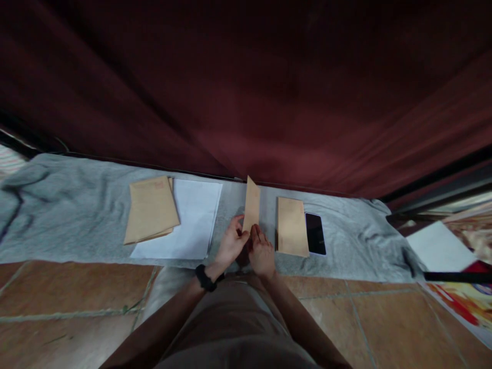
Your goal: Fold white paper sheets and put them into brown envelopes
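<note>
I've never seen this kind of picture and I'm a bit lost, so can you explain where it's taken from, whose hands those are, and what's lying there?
There's no machine here, just a person with two bare hands. The single picture comes from a camera worn on their head, looking forward and down, so their forearms enter from the bottom edge. The left hand, with a dark band on its wrist, and the right hand are both at the lower end of a piece of brown paper, possibly an envelope. On the grey cloth, to the left, brown envelopes overlap white paper. To the right lie more brown paper pieces, with a phone beside them.
</note>
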